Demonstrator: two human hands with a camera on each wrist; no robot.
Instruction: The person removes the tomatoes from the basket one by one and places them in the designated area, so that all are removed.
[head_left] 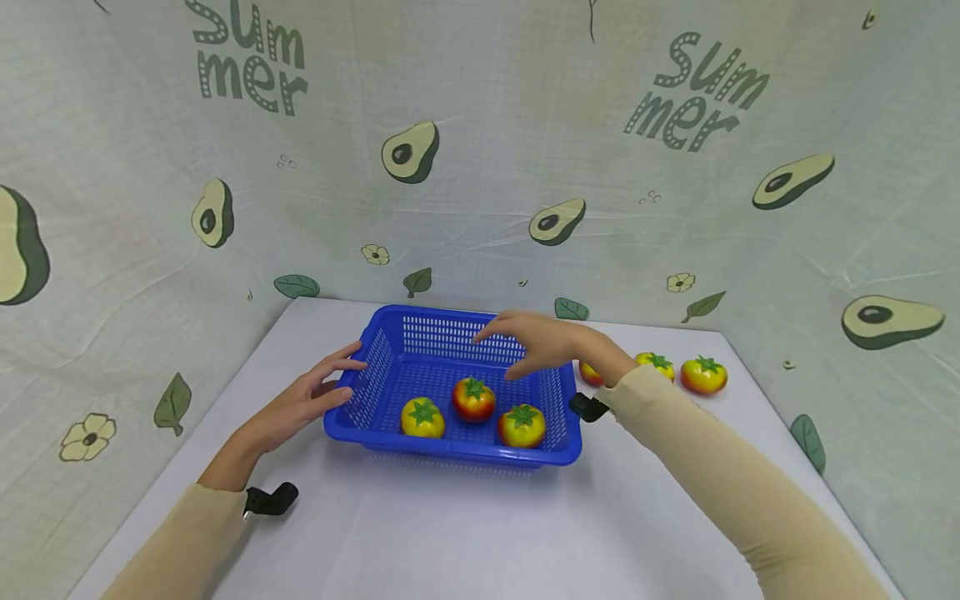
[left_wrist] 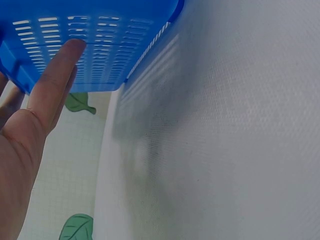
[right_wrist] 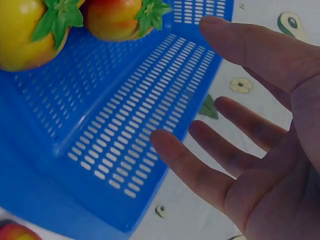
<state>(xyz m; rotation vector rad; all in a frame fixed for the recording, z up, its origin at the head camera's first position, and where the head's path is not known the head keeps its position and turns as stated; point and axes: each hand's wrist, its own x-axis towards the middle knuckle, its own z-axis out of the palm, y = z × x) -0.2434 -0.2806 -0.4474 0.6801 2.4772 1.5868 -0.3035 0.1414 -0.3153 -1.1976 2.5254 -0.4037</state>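
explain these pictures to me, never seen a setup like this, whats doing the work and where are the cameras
There's no machine: a person works bare-handed. The wide picture comes from a head-worn camera; the close ones come from the left wrist camera and right wrist camera. On the white table sits a blue basket with three red-and-yellow fruits. Three more fruits show to its right, some partly hidden by the right sleeve. The left hand rests against the basket's left side; the right hand hovers over it, fingers spread, holding nothing.
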